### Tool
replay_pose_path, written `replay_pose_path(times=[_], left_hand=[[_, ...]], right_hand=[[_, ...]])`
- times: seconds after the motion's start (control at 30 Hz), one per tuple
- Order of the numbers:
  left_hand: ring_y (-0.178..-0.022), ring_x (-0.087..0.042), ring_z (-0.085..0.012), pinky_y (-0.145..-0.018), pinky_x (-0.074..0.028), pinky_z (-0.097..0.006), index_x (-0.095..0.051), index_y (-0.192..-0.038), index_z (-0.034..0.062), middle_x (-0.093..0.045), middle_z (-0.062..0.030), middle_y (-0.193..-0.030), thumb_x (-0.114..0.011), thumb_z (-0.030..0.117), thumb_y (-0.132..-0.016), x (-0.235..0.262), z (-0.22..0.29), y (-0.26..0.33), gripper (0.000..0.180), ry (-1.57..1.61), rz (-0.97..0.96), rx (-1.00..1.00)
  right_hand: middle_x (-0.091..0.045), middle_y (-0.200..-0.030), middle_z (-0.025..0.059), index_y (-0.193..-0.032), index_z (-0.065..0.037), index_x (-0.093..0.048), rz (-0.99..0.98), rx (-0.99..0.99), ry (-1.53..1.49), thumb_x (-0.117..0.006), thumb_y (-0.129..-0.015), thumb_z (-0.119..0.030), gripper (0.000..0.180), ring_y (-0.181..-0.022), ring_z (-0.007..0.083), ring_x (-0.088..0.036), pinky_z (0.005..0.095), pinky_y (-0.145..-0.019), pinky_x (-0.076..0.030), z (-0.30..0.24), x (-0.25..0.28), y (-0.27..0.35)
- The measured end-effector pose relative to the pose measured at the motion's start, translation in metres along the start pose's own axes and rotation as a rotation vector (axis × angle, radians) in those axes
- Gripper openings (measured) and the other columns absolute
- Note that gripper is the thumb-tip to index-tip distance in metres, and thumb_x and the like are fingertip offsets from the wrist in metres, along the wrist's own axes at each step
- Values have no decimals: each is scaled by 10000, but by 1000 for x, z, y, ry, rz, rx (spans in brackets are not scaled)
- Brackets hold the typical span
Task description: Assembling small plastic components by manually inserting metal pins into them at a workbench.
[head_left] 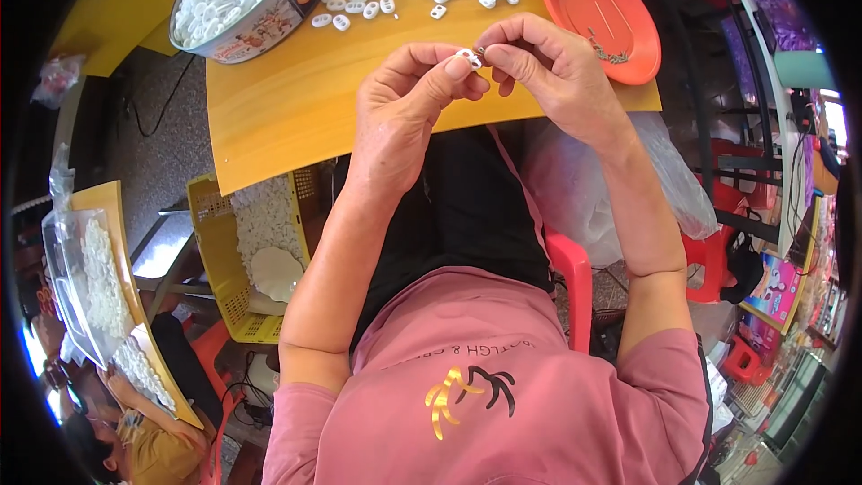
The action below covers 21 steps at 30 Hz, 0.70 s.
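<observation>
Left hand (404,94) and right hand (548,67) pinch one small white piece (468,57) near the round printed tin (269,22).

One camera sits on my head, to the left of its twin, and looks steeply down over my chest and lap. It faces forward and down, so the counter (296,99) lies at the top of the view and my forearms rise from the lower edge. My hands sit close, near the middle. The fisheye bends straight edges toward the rim, where the room curves away, small and distant
</observation>
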State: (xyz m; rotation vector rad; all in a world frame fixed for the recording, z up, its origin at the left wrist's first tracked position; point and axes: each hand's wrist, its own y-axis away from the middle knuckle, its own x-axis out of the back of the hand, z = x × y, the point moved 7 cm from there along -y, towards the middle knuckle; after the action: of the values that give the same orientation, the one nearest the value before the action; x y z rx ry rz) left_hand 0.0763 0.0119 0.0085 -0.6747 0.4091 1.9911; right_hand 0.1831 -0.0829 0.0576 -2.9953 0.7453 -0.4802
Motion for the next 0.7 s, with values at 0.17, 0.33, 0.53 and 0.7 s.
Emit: replay_pose_path(times=[0.17, 0.33, 0.53, 0.7], left_hand=[[-807, -649, -152, -786, -524, -288, -624, -1002, -12, -676, -88, -899, -679, 155, -912, 2, 2, -1, 197, 26, 34, 0], [-746, -655, -170, -712, -536, -290, -596, -999, -12, -671, -117, -883, -647, 147, -931, 2, -2, -2, 180, 80, 15, 60], [-721, -654, -166, -690, -534, -279, -586, -1001, -20, -670, -115, -865, -629, 146, -940, 3, -1, -2, 182, 50, 30, 54], [-720, -648, -151, -692, -530, -276, -596, -1000, -24, -667, -99, -848, -638, 149, -936, 3, 1, -2, 190, 3, 22, 18]], right_hand=[[-644, -831, 13, -1007, 20, -644, 23, 59, -108, -634, -937, -134, 169, -715, 73, -597, 210, -646, -494, 1, 3, -3], [-649, -856, 12, -1014, 30, -647, 68, 74, -179, -630, -934, -113, 164, -734, 70, -598, 210, -659, -499, -3, 7, -5], [-681, -933, 44, -1077, 26, -660, 49, 76, -168, -622, -938, -104, 195, -774, 78, -619, 222, -683, -517, -1, -1, -6], [-688, -937, 43, -1071, 22, -669, 47, 75, -202, -633, -933, -108, 193, -802, 84, -633, 226, -696, -525, 6, -10, -3]])
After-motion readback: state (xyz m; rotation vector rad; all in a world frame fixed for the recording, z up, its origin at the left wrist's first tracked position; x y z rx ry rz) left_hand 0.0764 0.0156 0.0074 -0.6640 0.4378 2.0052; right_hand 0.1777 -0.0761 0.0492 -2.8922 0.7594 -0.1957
